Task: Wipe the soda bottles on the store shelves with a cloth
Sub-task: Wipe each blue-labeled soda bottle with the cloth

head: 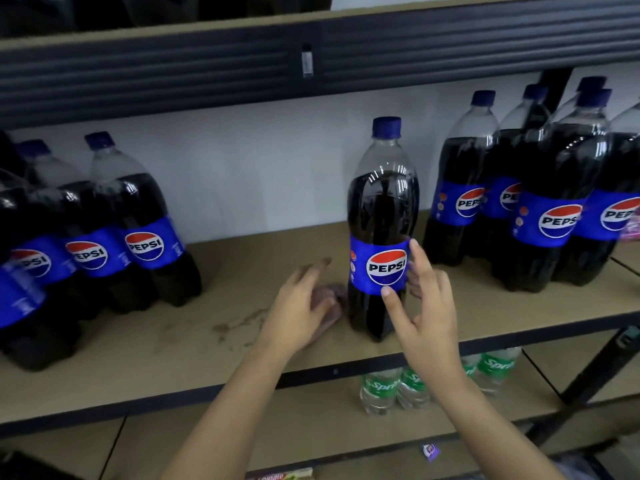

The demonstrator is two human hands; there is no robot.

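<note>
So the bottle in play is the tall clear plastic Pepsi bottle with dark cola, blue cap and blue label (381, 233) — it stands upright by itself in the middle of the tan board shelf (242, 258), in the gap between the two groups of bottles. The right hand (420, 306) is at its label, fingers spread and pretty much straight, thumb tip touching the bottom edge of the label and the index tip at the label's right edge. That's a light touch, not a grip. The left hand (299, 306) sits just left of the bottle's base, resting on a crumpled pinkish-grey cloth (329, 306) that lies on the shelf right up against the bottle. It's blurry, so I can't tell if the fingers are actually pinching the cloth or just laid over it.

Progress-wise, hard to call. Nothing shows which bottles have been wiped. There's a cluster of matching Pepsi bottles on the left (104, 237) and another on the right (536, 202) — plus green-label Sprite bottles (394, 389) on the shelf below. My guess is the middle one is the current bottle and plenty are left. There's also a brownish stain on the shelf board (228, 323) near the cloth.
</note>
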